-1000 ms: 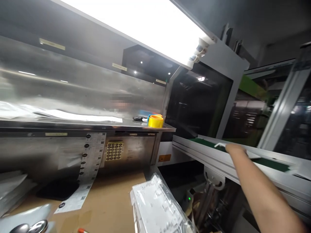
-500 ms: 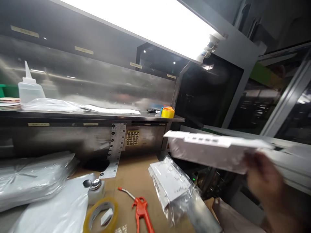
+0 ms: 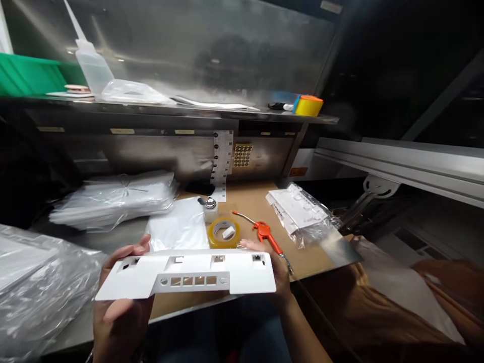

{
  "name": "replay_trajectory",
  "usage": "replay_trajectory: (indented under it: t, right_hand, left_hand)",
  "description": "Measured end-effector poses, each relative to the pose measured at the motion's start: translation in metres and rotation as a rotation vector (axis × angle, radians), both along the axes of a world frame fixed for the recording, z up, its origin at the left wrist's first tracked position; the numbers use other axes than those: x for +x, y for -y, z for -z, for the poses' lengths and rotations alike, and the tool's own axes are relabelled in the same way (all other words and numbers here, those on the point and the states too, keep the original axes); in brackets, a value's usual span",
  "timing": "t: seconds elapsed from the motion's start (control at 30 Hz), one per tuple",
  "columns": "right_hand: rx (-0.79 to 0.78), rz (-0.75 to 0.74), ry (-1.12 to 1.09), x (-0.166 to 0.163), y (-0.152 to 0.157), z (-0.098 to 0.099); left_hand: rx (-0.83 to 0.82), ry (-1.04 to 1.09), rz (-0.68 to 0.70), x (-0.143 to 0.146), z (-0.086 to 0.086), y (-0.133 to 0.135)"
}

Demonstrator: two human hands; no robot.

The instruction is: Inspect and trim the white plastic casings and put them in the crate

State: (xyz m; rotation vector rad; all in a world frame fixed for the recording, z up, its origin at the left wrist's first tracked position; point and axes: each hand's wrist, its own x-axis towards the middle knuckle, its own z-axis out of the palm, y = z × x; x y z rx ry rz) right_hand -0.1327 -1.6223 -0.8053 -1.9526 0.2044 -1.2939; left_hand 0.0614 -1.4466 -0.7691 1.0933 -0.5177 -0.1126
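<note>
Between my two hands is a white plastic housing panel (image 3: 192, 275), held up over the front edge of the bench. A recessed strip with several square cutouts faces me, and small slots run along its top. My left hand (image 3: 123, 302) grips the left end, thumb below and fingers behind. My right hand (image 3: 278, 272) is closed around the right end, fingers along the top edge. Just behind the panel lie a roll of yellow tape (image 3: 210, 234) with a small white piece inside it, and a red air blow gun (image 3: 266, 233).
Bagged white panels (image 3: 300, 209) lie on the cardboard at right. Stacked clear plastic bags (image 3: 117, 199), a white sheet (image 3: 177, 224) and a pump bottle (image 3: 210, 212) stand left of centre. More plastic wrap (image 3: 41, 287) sits far left. A metal shelf (image 3: 159, 112) crosses behind, carrying a squeeze bottle (image 3: 93, 65).
The panel has come from the far right to in front of me. My left hand, out of view before, now holds its left end. The view has turned downward.
</note>
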Motion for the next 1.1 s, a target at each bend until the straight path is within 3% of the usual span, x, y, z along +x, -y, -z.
replay_trajectory:
  t: [0.27,0.57,0.8,1.1]
  right_hand:
    - [0.037,-0.01,-0.033,0.005,-0.012,0.001]
    - [0.213,-0.014,-0.05,-0.012,0.004,0.038]
    - [0.252,-0.025,-0.044,-0.015,0.017,0.052]
    - [0.225,-0.002,0.021,-0.014,0.03,0.061]
  left_hand:
    - [-0.142,0.064,-0.167,0.001,0.014,-0.012]
    - [-0.09,0.136,-0.034,-0.021,0.013,-0.01]
    - [-0.035,0.27,0.058,-0.015,0.026,-0.014]
    - [0.003,0.294,0.102,-0.02,0.025,-0.018]
